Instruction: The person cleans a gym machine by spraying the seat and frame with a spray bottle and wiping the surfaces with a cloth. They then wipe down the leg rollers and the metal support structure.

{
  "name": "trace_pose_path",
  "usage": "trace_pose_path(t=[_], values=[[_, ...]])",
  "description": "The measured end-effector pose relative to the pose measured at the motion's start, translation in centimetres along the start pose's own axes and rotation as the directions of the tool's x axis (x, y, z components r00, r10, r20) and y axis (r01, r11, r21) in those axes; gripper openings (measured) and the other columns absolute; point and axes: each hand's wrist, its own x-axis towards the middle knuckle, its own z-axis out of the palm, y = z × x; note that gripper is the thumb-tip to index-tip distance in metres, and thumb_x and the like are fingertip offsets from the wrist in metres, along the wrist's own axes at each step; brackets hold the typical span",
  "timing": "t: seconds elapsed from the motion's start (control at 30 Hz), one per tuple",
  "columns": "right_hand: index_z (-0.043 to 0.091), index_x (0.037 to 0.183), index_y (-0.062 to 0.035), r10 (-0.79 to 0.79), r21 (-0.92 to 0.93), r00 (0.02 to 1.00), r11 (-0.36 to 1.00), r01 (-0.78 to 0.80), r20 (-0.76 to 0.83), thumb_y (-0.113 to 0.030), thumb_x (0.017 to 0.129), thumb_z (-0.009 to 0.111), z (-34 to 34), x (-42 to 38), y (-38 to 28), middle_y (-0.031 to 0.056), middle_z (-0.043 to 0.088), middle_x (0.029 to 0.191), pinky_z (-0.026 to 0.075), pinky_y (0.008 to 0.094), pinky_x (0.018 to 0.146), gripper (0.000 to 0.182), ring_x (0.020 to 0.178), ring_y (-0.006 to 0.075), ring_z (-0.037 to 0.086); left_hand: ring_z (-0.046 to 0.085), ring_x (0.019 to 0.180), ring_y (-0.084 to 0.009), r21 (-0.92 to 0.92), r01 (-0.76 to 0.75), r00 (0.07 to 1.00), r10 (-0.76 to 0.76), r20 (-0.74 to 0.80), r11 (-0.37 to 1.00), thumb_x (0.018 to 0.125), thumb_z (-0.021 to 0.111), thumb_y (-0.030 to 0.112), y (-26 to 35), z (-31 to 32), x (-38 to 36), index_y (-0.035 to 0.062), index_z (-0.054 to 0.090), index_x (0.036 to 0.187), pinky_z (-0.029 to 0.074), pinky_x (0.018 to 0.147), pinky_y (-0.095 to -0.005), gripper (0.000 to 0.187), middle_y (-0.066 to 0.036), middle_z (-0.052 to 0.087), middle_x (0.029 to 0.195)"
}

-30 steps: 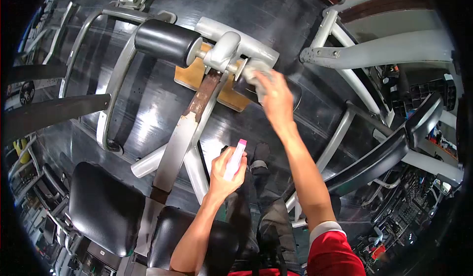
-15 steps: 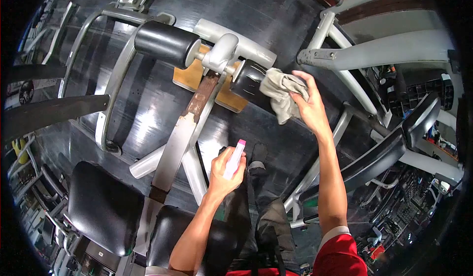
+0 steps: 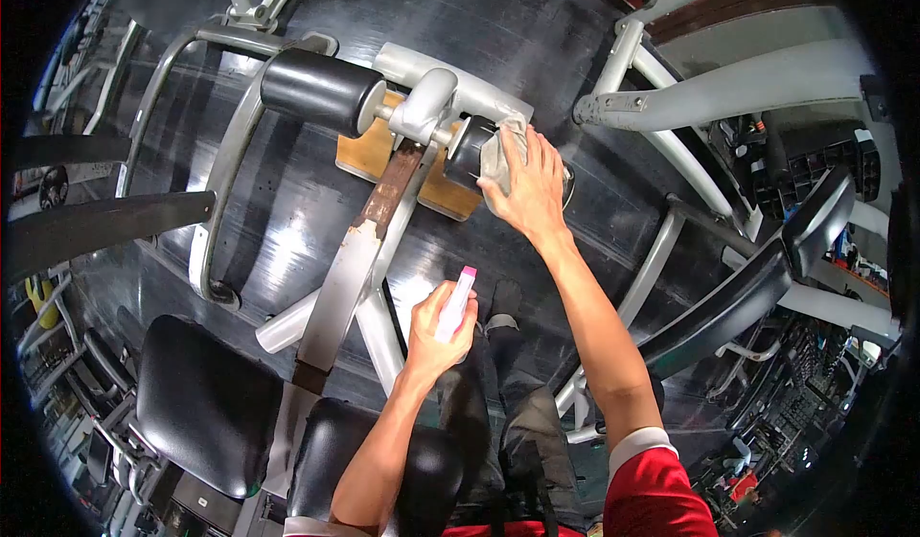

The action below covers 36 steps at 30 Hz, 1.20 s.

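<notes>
My right hand [image 3: 532, 189] presses a grey cloth [image 3: 494, 160] onto the right black foam roller [image 3: 464, 154] of a gym bench, its fingers spread over the cloth and curving round the pad. Part of the cloth and the roller's outer end are hidden beneath the hand. In front of my body, my left hand [image 3: 437, 334] is wrapped round a slim white bottle [image 3: 456, 307] with a pink top, held upright and apart from the bench. The matching left roller [image 3: 321, 91] sits across the grey post head [image 3: 428, 101], touched by neither hand.
A worn grey beam [image 3: 337, 288] runs from the rollers down to black padded seats [image 3: 206, 403]. Curved metal frames [image 3: 230, 144] stand at left. Another machine's grey arm [image 3: 738, 91] and a black pad [image 3: 719, 307] are on the right. Wooden plates [image 3: 446, 197] lie beneath the rollers.
My right hand has moved left with the cloth, from the roller's outer end onto its top, and its fingers have flattened over it. My left hand stays nearly in place with the bottle.
</notes>
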Motion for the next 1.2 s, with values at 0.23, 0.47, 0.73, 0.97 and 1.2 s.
trace_pose_path(t=[0.23, 0.47, 0.73, 0.97, 1.2], values=[[0.056, 0.129, -0.0161, 0.025, 0.366, 0.983, 0.926, -0.091, 0.183, 0.0, 0.077, 0.062, 0.3, 0.0, 5.8, 0.0117, 0.057, 0.122, 0.044, 0.0391, 0.099, 0.054, 0.114, 0.0309, 0.054, 0.054, 0.05, -0.0061, 0.009, -0.101, 0.995, 0.101, -0.01, 0.995, 0.085, 0.063, 0.0, -0.5, 0.2, 0.1, 0.0024, 0.06, 0.091, 0.042, 0.047, -0.0232, 0.007, -0.001, 0.056, 0.062], [0.056, 0.128, -0.015, 0.003, 0.453, 0.963, 0.882, -0.129, 0.269, 0.003, 0.08, 0.059, -0.4, -0.1, 7.7, 0.0133, 0.057, 0.124, 0.044, 0.041, 0.1, 0.052, 0.118, 0.0338, 0.053, 0.057, 0.052, -0.0067, -0.012, -0.099, 0.995, 0.099, -0.005, 0.995, 0.086, 0.062, 0.0, -1.0, 0.7, -0.1, 0.0032, 0.06, 0.092, 0.044, 0.047, -0.0233, 0.007, -0.001, 0.058, 0.066], [0.057, 0.129, -0.0203, -0.028, 0.494, 0.985, 0.868, -0.061, 0.17, -0.003, 0.081, 0.058, 3.9, 5.0, 0.2, 0.013, 0.054, 0.132, 0.039, 0.0389, 0.106, 0.051, 0.125, 0.0313, 0.048, 0.054, 0.05, -0.0055, -0.003, -0.121, 0.992, 0.121, -0.019, 0.993, 0.087, 0.062, 0.0, -1.0, 0.3, 0.1, 0.0032, 0.059, 0.092, 0.042, 0.045, -0.0224, 0.006, 0.001, 0.056, 0.062], [0.057, 0.126, -0.0161, 0.241, 0.357, 0.861, 0.835, -0.419, 0.449, -0.024, 0.091, 0.052, 4.5, 3.3, 8.7, 0.0171, 0.061, 0.118, 0.046, 0.0456, 0.094, 0.036, 0.112, 0.0377, 0.057, 0.059, 0.057, -0.0101, 0.007, -0.075, 0.997, 0.075, -0.029, 0.997, 0.084, 0.063, 0.001, -0.5, 0.0, 0.2, 0.0021, 0.06, 0.09, 0.045, 0.053, -0.0249, 0.007, -0.004, 0.06, 0.067], [0.06, 0.12, -0.0168, 0.291, 0.227, 0.956, 0.929, -0.291, 0.032, 0.004, 0.073, 0.061, 0.0, -2.4, 2.4, 0.0132, 0.059, 0.118, 0.045, 0.0432, 0.097, 0.052, 0.117, 0.0356, 0.051, 0.054, 0.05, -0.0056, 0.019, -0.13, 0.99, 0.13, -0.045, 0.991, 0.086, 0.062, 0.001, -0.7, 0.0, 0.3, 0.0034, 0.06, 0.091, 0.041, 0.046, -0.0226, 0.006, 0.0, 0.056, 0.061]])
